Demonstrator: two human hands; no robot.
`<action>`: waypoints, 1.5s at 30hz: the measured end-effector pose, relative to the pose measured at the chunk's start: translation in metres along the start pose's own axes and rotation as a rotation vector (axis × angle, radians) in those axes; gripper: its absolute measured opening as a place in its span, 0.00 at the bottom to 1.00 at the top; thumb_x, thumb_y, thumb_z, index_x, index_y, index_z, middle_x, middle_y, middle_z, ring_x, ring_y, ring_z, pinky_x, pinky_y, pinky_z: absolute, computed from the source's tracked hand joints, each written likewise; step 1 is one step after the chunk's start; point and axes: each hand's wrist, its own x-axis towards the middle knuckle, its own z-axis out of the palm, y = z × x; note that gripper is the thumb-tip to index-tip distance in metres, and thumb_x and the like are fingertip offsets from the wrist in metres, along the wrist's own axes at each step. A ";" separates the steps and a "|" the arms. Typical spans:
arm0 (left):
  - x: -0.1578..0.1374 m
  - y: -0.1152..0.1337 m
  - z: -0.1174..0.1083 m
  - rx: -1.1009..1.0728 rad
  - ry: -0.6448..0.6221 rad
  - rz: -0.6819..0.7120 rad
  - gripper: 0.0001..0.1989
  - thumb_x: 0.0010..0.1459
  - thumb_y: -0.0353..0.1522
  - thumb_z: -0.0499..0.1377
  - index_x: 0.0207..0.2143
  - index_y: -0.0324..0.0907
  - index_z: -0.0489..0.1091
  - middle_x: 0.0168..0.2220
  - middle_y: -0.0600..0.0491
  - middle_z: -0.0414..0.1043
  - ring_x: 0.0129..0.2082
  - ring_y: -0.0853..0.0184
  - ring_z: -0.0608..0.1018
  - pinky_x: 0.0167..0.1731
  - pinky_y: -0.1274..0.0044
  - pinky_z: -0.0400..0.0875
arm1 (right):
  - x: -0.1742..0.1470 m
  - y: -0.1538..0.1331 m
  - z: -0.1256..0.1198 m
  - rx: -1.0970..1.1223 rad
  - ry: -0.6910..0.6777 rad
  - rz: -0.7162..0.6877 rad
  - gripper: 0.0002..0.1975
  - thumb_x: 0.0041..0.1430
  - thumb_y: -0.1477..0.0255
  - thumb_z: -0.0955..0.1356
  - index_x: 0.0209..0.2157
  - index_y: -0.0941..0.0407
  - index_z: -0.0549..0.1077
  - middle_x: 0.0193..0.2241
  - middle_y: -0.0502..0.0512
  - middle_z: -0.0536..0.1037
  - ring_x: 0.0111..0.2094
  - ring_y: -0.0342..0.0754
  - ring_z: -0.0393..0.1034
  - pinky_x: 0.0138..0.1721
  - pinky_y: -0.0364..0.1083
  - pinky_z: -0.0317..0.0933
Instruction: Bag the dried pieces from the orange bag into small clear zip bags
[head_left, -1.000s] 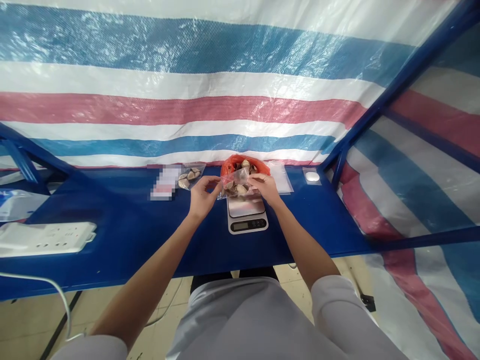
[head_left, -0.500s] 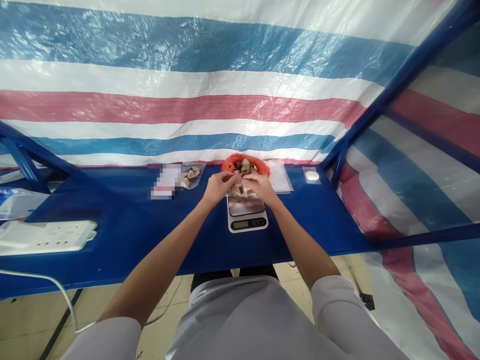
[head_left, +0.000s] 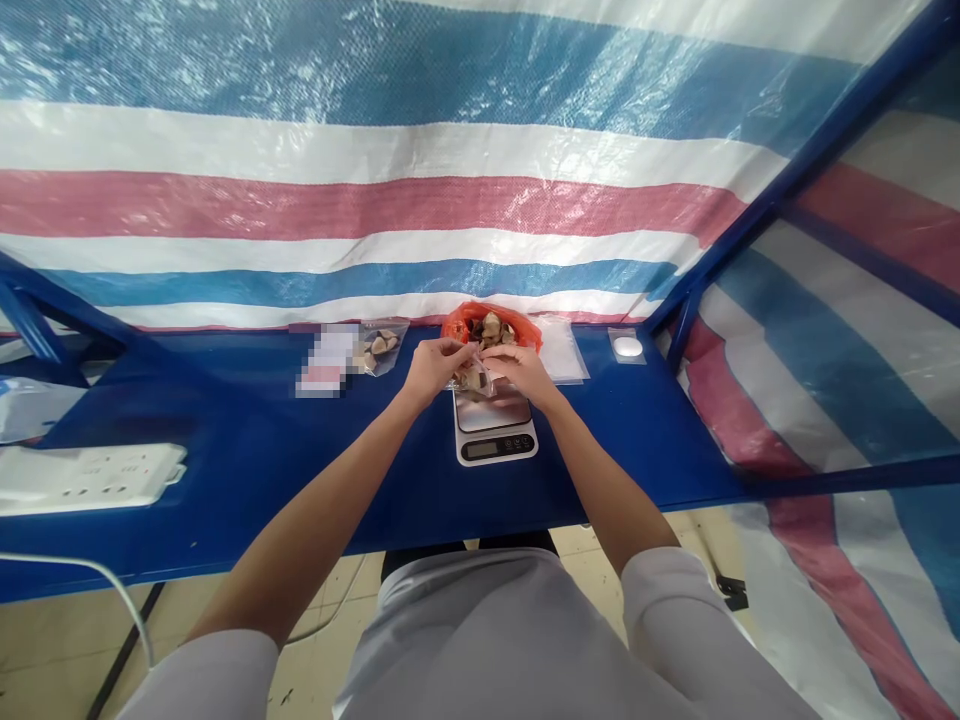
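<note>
A small clear plastic bag (head_left: pixel 472 380) with brownish dried slices, perhaps mushroom, hangs between my two hands over the back of a kitchen scale (head_left: pixel 497 445). The fingers of my left hand (head_left: pixel 437 368) pinch the bag's top edge from the left. From the right, my right hand (head_left: pixel 519 368) pinches the same edge, close to the left fingertips. Just behind the hands stands an open red plastic bag (head_left: pixel 457 325) holding more of these dried pieces (head_left: pixel 493 328). The scale's display is too small to read.
Left of the hands lie another filled clear bag (head_left: pixel 380 348) and a blurred paper (head_left: pixel 330 358). Flat clear bags (head_left: pixel 561 352) and a white round item in a packet (head_left: pixel 628 347) lie right. A power strip (head_left: pixel 90 477) sits far left on the blue table (head_left: pixel 285 430).
The fingertips have come closer together along the bag's top, and the bag hangs slightly lower and further left. The camera view has shifted a little.
</note>
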 end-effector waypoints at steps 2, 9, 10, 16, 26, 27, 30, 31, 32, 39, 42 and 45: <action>0.001 -0.001 0.000 -0.030 -0.006 0.000 0.22 0.49 0.50 0.67 0.25 0.38 0.79 0.21 0.50 0.76 0.21 0.67 0.74 0.23 0.77 0.65 | 0.000 -0.002 0.000 -0.018 0.007 0.007 0.10 0.53 0.65 0.73 0.37 0.53 0.83 0.39 0.53 0.84 0.44 0.53 0.78 0.48 0.50 0.72; 0.003 0.001 -0.003 -0.058 -0.009 0.017 0.21 0.50 0.49 0.67 0.25 0.38 0.79 0.23 0.49 0.77 0.22 0.67 0.74 0.24 0.77 0.66 | 0.007 -0.003 -0.002 -0.141 -0.049 0.016 0.11 0.53 0.62 0.75 0.36 0.54 0.83 0.33 0.53 0.83 0.39 0.54 0.79 0.40 0.51 0.75; 0.003 0.002 -0.003 -0.051 -0.010 0.010 0.20 0.50 0.48 0.67 0.25 0.38 0.79 0.22 0.50 0.77 0.22 0.67 0.74 0.24 0.77 0.66 | 0.008 -0.002 -0.002 -0.140 -0.048 0.007 0.11 0.53 0.62 0.75 0.35 0.54 0.83 0.32 0.53 0.83 0.38 0.54 0.79 0.40 0.51 0.75; 0.003 0.010 -0.010 0.072 -0.086 -0.044 0.17 0.47 0.45 0.68 0.22 0.38 0.78 0.19 0.52 0.73 0.19 0.70 0.69 0.22 0.77 0.61 | 0.011 -0.001 0.000 -0.075 -0.051 0.021 0.11 0.52 0.62 0.75 0.34 0.55 0.83 0.30 0.54 0.82 0.34 0.54 0.80 0.39 0.52 0.76; 0.003 0.015 -0.019 0.069 -0.199 -0.032 0.11 0.46 0.38 0.64 0.21 0.39 0.78 0.19 0.53 0.72 0.20 0.70 0.69 0.22 0.78 0.63 | 0.009 -0.010 0.007 -0.178 -0.011 -0.006 0.08 0.51 0.65 0.74 0.28 0.55 0.83 0.26 0.53 0.82 0.34 0.53 0.77 0.40 0.50 0.72; 0.003 0.015 -0.020 0.065 -0.210 -0.035 0.10 0.46 0.37 0.64 0.22 0.39 0.78 0.19 0.53 0.73 0.19 0.70 0.69 0.22 0.78 0.63 | 0.009 -0.012 0.008 -0.185 -0.006 -0.008 0.08 0.51 0.65 0.74 0.28 0.55 0.83 0.26 0.53 0.82 0.34 0.53 0.77 0.40 0.50 0.72; 0.004 0.013 -0.023 0.056 -0.221 -0.038 0.10 0.46 0.37 0.64 0.22 0.39 0.79 0.19 0.52 0.73 0.20 0.69 0.70 0.22 0.78 0.64 | 0.009 -0.012 0.010 -0.160 0.012 0.007 0.07 0.50 0.66 0.74 0.27 0.55 0.83 0.25 0.53 0.82 0.33 0.53 0.77 0.39 0.50 0.73; 0.004 0.012 -0.024 0.059 -0.206 -0.035 0.10 0.46 0.38 0.65 0.21 0.40 0.78 0.19 0.52 0.73 0.20 0.69 0.70 0.22 0.78 0.64 | 0.009 -0.012 0.009 -0.126 0.030 0.026 0.07 0.50 0.66 0.74 0.27 0.55 0.83 0.25 0.53 0.81 0.33 0.53 0.78 0.38 0.50 0.73; 0.005 0.011 -0.026 0.070 -0.190 -0.035 0.11 0.46 0.38 0.65 0.21 0.40 0.78 0.19 0.52 0.73 0.20 0.69 0.70 0.22 0.78 0.63 | 0.008 -0.010 0.008 -0.079 0.057 0.053 0.07 0.50 0.66 0.74 0.27 0.55 0.82 0.25 0.53 0.81 0.32 0.52 0.78 0.36 0.50 0.74; 0.006 0.011 -0.033 0.220 -0.174 -0.053 0.13 0.46 0.41 0.68 0.20 0.40 0.76 0.19 0.52 0.73 0.19 0.68 0.71 0.20 0.77 0.59 | 0.006 0.000 0.000 0.026 0.102 0.081 0.11 0.50 0.62 0.75 0.29 0.55 0.81 0.26 0.55 0.81 0.29 0.52 0.78 0.33 0.51 0.76; 0.005 0.016 -0.029 0.251 -0.214 -0.037 0.15 0.49 0.44 0.66 0.22 0.41 0.75 0.20 0.51 0.74 0.20 0.66 0.73 0.22 0.77 0.63 | 0.006 0.001 0.002 -0.052 0.061 0.022 0.12 0.52 0.60 0.74 0.29 0.54 0.82 0.27 0.54 0.81 0.29 0.52 0.78 0.32 0.50 0.75; 0.005 0.020 -0.023 0.296 -0.183 -0.031 0.17 0.52 0.46 0.64 0.22 0.42 0.74 0.20 0.51 0.74 0.21 0.64 0.75 0.23 0.76 0.65 | 0.007 0.002 0.004 -0.136 0.043 -0.031 0.12 0.54 0.59 0.73 0.31 0.54 0.82 0.28 0.54 0.81 0.29 0.52 0.78 0.32 0.50 0.74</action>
